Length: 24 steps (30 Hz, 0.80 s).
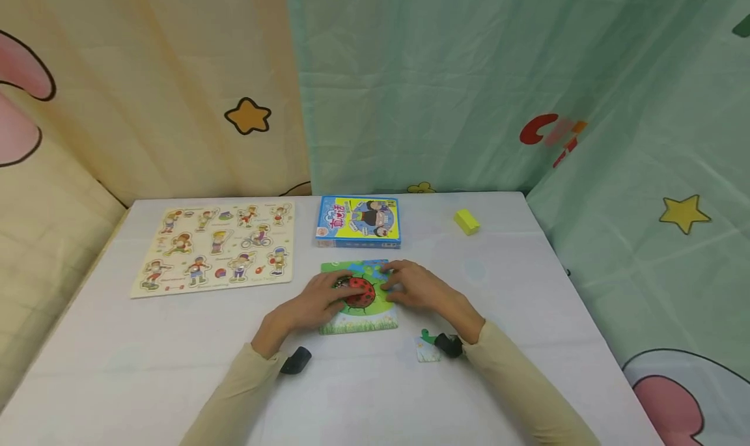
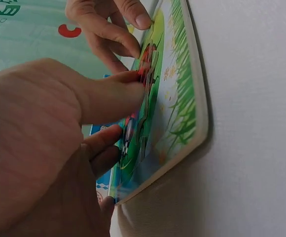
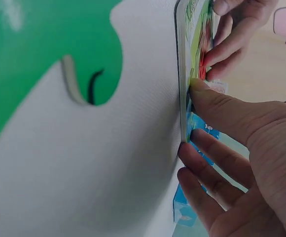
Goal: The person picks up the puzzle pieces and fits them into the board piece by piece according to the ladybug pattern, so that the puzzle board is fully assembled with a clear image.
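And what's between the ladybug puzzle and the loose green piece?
Just bare white tabletop. The gap between the puzzle and the green piece shows in the head view, and in the right wrist view too.

Fabric hangs all along the back & both sides: a cream curtain [image 1: 176,75] on the L and part of the back, then a pale green curtain [image 1: 410,75] for the rest & round the R. Soft vert. folds at the back, creases on the R. Cartoon prints incl. an orange star [image 1: 249,116], a big pink shape [image 1: 23,65] far L, a yellow star [image 1: 685,213] over on the R. White worktop [image 1: 351,400], back edge right nr the fabric. Light's soft, approx. even, w/ faint shadows.
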Each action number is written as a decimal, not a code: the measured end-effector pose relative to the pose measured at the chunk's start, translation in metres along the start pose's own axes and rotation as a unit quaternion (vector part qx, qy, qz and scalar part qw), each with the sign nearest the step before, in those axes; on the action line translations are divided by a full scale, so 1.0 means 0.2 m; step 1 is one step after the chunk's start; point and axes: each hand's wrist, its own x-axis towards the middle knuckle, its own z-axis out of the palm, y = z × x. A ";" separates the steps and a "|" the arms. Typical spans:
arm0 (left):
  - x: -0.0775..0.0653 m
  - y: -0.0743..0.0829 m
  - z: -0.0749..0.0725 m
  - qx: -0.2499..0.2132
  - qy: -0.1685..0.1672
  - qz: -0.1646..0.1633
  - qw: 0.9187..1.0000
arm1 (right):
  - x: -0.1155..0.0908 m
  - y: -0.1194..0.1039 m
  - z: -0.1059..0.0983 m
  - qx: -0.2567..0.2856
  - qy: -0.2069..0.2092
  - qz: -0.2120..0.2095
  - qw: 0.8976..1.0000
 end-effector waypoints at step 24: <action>-0.08 -0.05 -0.12 -0.067 -0.079 -0.030 0.994 | -0.06 0.11 -0.03 0.078 -0.063 -0.015 0.995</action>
